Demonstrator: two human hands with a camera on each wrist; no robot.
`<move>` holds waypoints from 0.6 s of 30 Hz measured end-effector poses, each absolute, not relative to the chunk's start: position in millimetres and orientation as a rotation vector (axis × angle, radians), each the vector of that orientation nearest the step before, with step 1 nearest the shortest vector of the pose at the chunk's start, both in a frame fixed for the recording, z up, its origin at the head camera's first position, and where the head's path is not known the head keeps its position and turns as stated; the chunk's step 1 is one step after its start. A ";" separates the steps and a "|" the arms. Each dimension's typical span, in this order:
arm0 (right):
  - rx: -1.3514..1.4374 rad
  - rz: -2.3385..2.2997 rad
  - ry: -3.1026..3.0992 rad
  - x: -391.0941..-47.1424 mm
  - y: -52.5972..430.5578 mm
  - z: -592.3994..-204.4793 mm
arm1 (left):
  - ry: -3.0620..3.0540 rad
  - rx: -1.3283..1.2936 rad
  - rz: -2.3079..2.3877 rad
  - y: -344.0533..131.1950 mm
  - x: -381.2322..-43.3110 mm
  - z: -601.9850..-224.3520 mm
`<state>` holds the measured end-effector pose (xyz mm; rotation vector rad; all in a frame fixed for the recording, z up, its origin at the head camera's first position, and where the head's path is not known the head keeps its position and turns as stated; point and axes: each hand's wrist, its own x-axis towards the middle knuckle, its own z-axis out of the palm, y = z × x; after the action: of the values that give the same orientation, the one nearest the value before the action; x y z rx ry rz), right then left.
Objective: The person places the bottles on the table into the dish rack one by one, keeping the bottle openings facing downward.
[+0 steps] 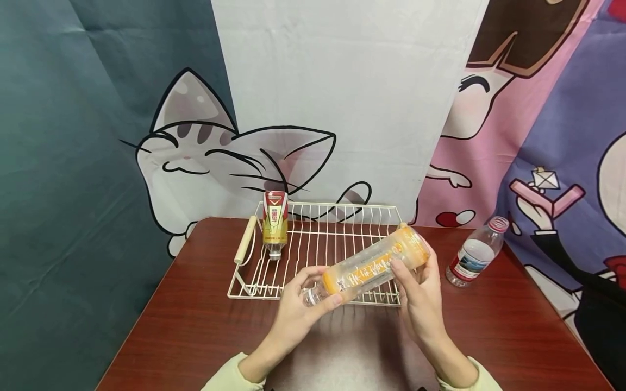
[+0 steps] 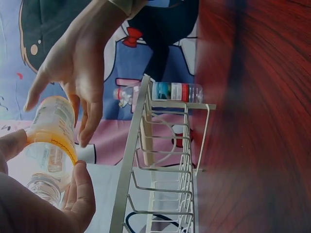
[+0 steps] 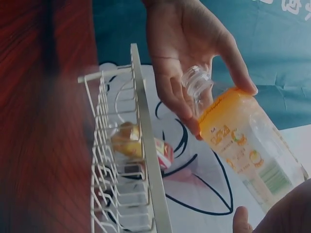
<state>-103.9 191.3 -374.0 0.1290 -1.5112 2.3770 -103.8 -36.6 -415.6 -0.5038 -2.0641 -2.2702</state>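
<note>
A clear plastic bottle (image 1: 371,266) with an orange label is held at a slant above the wire rack (image 1: 337,233), its bare neck (image 3: 197,82) toward the lower left in the head view. My left hand (image 1: 300,304) grips it at the neck end, thumb on the label and fingers around the other side. At the base end, my right hand (image 1: 423,298) holds it between thumb and fingers; the bottle hides part of these fingers. In the rack's left side lies a red-and-gold bottle (image 1: 275,220), neck toward me.
A clear water bottle (image 1: 474,255) with a red, white and blue label stands right of the rack on the dark red wooden table (image 1: 195,326). The rack has a wooden handle (image 1: 245,240) at its left. A printed cartoon curtain (image 1: 342,81) hangs behind the table.
</note>
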 end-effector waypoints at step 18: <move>0.052 2.364 -1.587 -113.4 182.6 -377.2 | -2.170 -0.427 -2.285 -31.8 -99.4 -418.6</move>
<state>-113.4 182.6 -377.2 0.0520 -1.5867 2.3641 -99.4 -31.8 -418.6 -0.4272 -2.1697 -2.2849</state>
